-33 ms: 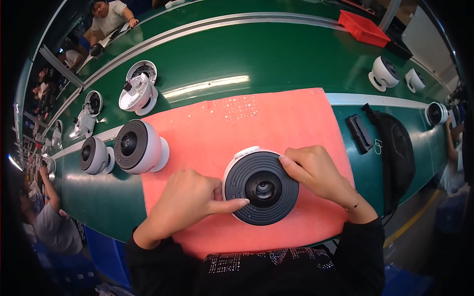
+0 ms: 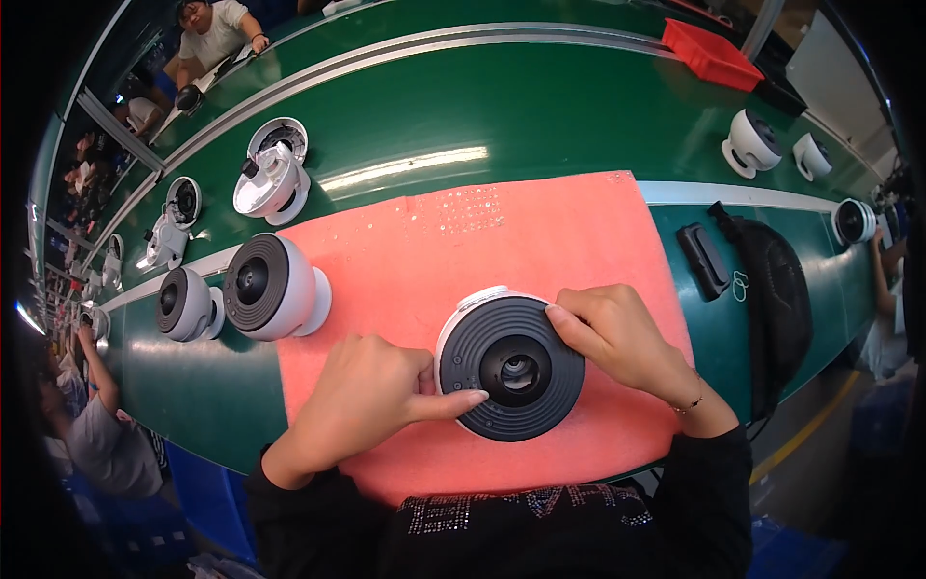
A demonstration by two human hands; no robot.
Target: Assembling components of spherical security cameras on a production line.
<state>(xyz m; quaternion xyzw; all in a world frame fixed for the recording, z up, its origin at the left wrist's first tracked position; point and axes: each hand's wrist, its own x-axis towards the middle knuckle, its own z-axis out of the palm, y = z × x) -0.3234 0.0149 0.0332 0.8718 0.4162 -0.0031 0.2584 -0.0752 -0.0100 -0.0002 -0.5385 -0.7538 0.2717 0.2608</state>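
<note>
One red bin (image 2: 712, 68) stands well beyond the round device (image 2: 517, 371) both hands (image 2: 362, 388) hold.

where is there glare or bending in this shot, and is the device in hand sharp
Head view: a pale glare streak on the green bench, beyond the pink mat; head view: the metal rail bows from fisheye distortion; head view: the round device looks fairly sharp, the far-left edge dim and hard to make out.
</note>
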